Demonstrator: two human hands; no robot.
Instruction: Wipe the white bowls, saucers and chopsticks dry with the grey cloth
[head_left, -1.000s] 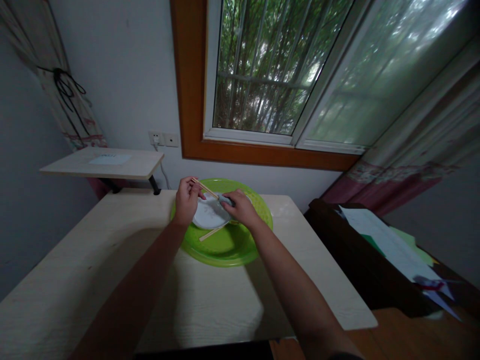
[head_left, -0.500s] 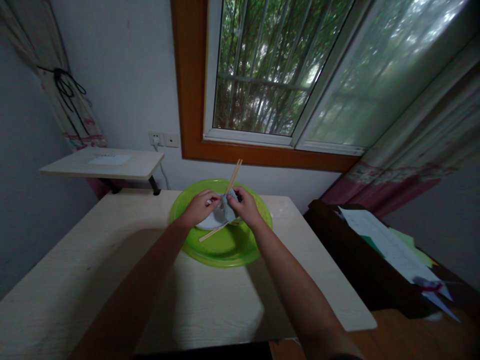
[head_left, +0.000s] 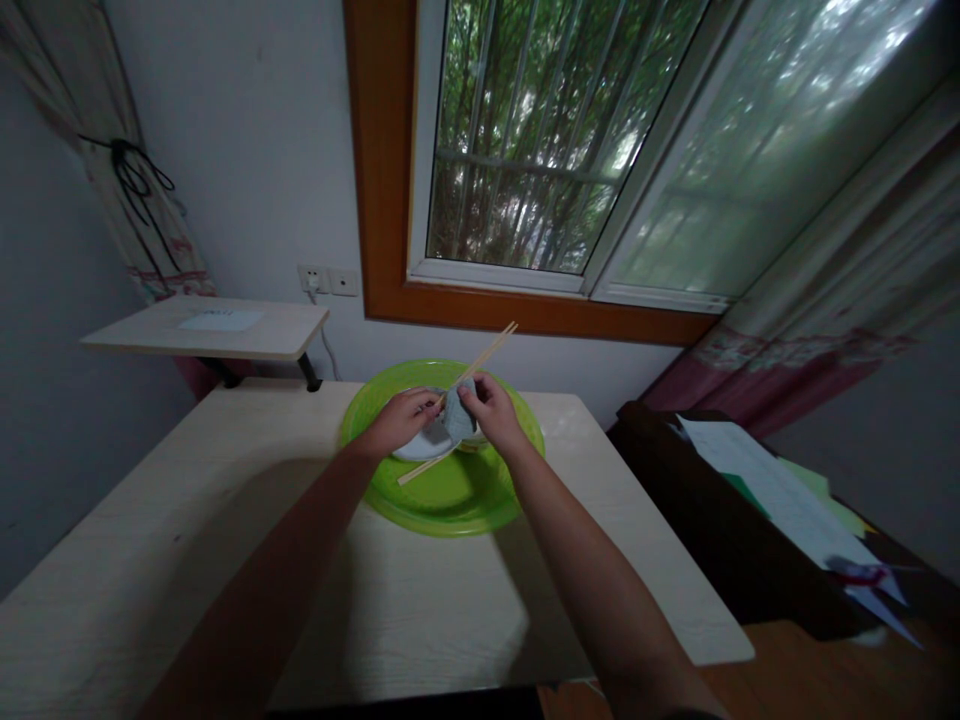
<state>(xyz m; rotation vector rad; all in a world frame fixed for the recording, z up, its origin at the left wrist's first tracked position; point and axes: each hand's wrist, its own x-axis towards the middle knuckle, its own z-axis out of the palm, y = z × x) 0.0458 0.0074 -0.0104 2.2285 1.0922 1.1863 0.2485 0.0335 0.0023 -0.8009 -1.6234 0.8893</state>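
Note:
My left hand [head_left: 405,418] is closed on the lower ends of a pair of light wooden chopsticks [head_left: 489,350], which slant up to the right. A grey cloth [head_left: 460,415] is pinched in my right hand [head_left: 493,410] and lies against the chopsticks. Both hands are over a bright green basin [head_left: 435,520]. Inside the basin is a white dish [head_left: 420,447], partly covered by my left hand and the cloth. More chopsticks [head_left: 426,467] lie slanted below the cloth, their upper ends hidden. Another dish seems to sit under the cloth at the right, too covered to make out.
The basin stands on a pale wooden table [head_left: 420,610]. At the back left is a small raised shelf [head_left: 289,335] with a paper [head_left: 221,319] on it. Behind are a window [head_left: 540,150] and a wall socket [head_left: 312,278]. Papers [head_left: 757,480] lie on dark furniture at the right.
The held chopsticks have tilted from nearly upright to a stronger slant toward the right. My left fingers have closed on their lower ends, and the cloth shows more openly below my right fingers.

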